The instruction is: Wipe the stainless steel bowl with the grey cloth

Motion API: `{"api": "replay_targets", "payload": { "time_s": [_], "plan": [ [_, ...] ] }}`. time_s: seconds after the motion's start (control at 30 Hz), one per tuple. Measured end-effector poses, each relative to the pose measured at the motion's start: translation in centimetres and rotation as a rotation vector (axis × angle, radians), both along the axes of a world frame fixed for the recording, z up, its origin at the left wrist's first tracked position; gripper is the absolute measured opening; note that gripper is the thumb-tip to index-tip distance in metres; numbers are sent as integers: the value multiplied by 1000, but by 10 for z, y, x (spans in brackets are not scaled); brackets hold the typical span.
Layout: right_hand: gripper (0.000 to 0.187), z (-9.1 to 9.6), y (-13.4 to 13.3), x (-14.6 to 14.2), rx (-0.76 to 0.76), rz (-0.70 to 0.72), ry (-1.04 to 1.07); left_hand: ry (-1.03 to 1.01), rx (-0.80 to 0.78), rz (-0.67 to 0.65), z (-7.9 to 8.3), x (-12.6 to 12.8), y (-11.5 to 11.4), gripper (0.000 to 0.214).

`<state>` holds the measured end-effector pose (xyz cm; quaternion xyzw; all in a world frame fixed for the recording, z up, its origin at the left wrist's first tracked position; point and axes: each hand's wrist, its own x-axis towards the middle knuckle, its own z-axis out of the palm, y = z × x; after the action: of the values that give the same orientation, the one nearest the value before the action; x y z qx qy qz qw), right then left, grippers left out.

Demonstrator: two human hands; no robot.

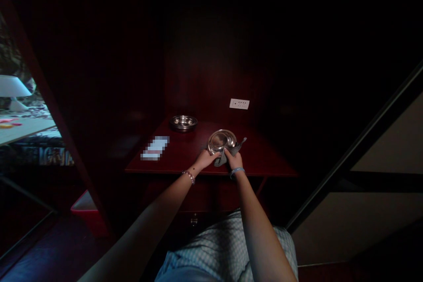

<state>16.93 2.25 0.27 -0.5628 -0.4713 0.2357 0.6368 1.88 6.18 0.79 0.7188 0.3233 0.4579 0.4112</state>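
Above the red-brown desk top (185, 154), a shiny metal bowl (220, 139) is tilted up between my two hands. My left hand (206, 158) grips its near left rim, with the thumb on the inner side. A grey cloth (222, 157) is bunched in my right hand (234, 158), pressed against the bowl's near right edge. One corner of the cloth sticks out to the right. Cloth and bowl hide most of the fingers. Farther back on the left, another metal bowl (183, 122) rests on the desk, seemingly stacked on others.
A blurred pale rectangle (155, 148) lies on the desk's left side. The back wall has a white socket plate (239, 104). Dark side panels flank the desk. At far left are a white lamp (15, 88) and a red stool or box (89, 211).
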Motion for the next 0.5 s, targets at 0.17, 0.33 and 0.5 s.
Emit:
{"api": "replay_targets", "payload": {
  "time_s": [0.17,0.33,0.5],
  "plan": [
    [48,-1,1,0,-7,-4,6,-20,15,3,-4,1,4,24],
    [46,1,-2,0,-9,-13,-3,-14,23,27,-7,3,8,21],
    [43,2,-3,-1,-8,-27,-25,-33,3,35,-4,3,8,20]
  ]
}}
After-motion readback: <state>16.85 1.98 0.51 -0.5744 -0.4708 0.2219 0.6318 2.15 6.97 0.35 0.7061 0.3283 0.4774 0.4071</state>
